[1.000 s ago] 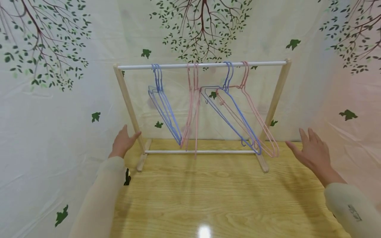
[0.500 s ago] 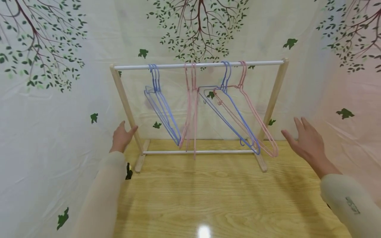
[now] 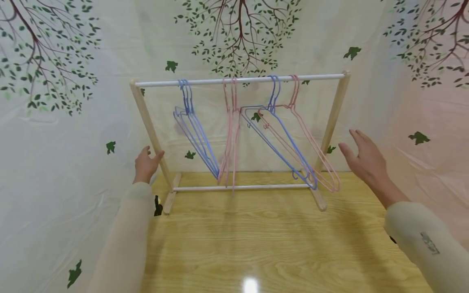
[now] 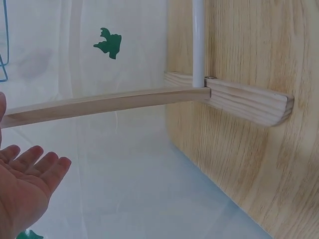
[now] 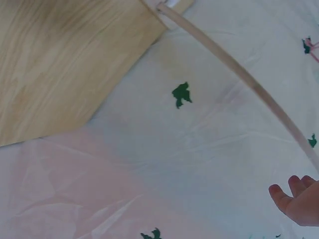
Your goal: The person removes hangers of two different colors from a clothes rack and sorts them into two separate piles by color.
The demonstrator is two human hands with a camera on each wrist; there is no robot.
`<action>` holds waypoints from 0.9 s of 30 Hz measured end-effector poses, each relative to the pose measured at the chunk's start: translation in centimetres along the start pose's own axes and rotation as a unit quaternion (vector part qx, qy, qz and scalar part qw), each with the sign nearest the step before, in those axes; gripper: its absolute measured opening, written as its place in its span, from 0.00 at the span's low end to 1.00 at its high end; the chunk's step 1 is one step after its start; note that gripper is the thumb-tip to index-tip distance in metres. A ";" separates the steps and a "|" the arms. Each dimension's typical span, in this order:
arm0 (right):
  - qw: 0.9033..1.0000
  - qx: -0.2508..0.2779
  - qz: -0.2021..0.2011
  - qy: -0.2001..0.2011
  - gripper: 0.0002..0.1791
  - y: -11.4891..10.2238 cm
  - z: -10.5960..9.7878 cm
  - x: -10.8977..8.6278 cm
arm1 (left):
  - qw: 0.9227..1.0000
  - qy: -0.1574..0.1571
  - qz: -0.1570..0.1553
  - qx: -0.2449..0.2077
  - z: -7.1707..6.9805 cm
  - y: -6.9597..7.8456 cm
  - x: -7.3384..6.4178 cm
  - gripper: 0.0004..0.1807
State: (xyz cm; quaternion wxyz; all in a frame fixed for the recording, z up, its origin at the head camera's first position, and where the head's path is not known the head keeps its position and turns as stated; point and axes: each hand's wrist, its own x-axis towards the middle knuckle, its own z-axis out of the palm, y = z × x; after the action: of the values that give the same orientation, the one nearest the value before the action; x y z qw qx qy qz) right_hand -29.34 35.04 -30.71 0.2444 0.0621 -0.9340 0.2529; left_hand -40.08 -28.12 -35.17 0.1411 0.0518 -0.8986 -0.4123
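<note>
A wooden clothes rack with a white top bar stands in the middle of the head view. Blue hangers hang at the left, pink hangers in the middle, then a blue pair and a pink pair further right. My left hand is at the left post, thumb against or very near it, fingers relaxed; the left wrist view shows its palm just beside the post. My right hand is spread, apart from the right post, holding nothing.
The rack's feet stand on a wood-grain tabletop, joined by a white lower bar. Pale cloth printed with branches and green leaves surrounds the table. A small black object shows by the left sleeve.
My right hand has moved up and inward, closer to the right post. My left hand has risen slightly along the left post. The whole head view has shifted a little; the hangers stay on the bar.
</note>
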 end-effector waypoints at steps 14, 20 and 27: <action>0.992 0.122 0.013 -0.015 0.36 -4.7 -0.4 1.8 | 0.999 0.019 0.002 -0.039 0.5 0.3 0.4 0.38; 0.987 0.155 0.027 -0.039 0.36 -6.5 -0.4 2.2 | 0.998 0.025 0.005 -0.050 0.5 0.3 0.3 0.33; 0.984 0.164 0.041 -0.053 0.34 -7.9 -0.1 2.7 | 0.998 0.045 0.027 -0.027 1.0 0.3 0.4 0.21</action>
State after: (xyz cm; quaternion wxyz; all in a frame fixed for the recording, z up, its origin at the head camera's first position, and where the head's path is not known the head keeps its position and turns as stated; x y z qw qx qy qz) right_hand -29.74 28.26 -25.87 0.1704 0.0764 -0.8932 0.4091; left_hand -40.78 -27.26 -35.50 0.1942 0.0424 -0.8810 -0.4294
